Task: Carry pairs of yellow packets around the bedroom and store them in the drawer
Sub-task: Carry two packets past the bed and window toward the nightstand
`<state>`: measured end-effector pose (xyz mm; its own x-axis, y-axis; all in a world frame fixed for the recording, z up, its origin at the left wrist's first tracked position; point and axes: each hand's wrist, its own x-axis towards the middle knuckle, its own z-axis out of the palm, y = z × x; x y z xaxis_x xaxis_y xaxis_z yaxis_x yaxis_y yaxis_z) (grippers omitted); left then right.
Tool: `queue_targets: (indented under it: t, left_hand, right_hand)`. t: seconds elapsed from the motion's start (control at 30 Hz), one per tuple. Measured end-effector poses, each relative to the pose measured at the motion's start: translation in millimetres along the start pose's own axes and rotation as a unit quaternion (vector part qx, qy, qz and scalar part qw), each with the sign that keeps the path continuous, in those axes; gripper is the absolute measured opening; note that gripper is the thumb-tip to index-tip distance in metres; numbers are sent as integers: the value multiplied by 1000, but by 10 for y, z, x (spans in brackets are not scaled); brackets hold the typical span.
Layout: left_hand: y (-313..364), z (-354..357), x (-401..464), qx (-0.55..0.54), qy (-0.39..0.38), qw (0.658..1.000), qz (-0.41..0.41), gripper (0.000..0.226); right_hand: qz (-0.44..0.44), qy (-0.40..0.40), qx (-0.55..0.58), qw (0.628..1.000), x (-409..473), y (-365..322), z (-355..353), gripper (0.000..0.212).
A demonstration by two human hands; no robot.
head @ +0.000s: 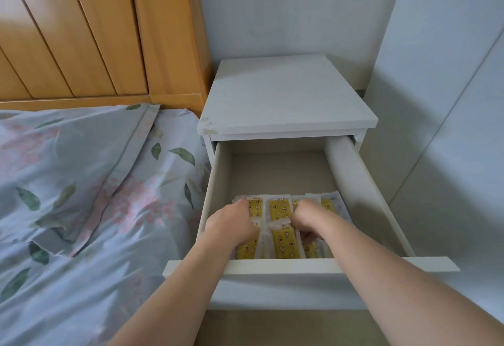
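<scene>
Both hands are reaching into the white drawer (354, 182): the left hand (231, 225) and right hand (308, 217) are curling onto flat, crinkly yellow packets (283, 243) (grip hidden).

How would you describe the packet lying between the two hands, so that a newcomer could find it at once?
Start at the white nightstand beside the bed and look into its open drawer, where yellow packets cover the near end. The packet lies in the front row, between the left hand and the right hand. Unlike its neighbours, no hand covers it, so its full yellow face shows.
</scene>
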<state>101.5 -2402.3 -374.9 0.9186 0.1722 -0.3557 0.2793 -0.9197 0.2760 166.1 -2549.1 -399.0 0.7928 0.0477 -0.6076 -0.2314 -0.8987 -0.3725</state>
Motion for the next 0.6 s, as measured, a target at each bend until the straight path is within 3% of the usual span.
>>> queue_targets:
  t: [0.2,0.6]
  left_hand:
    - [-6,-7,9,5,32,999,2,38]
    - [-23,73,122,0,-13,1000,-17,40]
  right_hand:
    - [-17,0,-69,997,80,-34,74,36]
    - [-55,2,-188,981,58,-6,100,40]
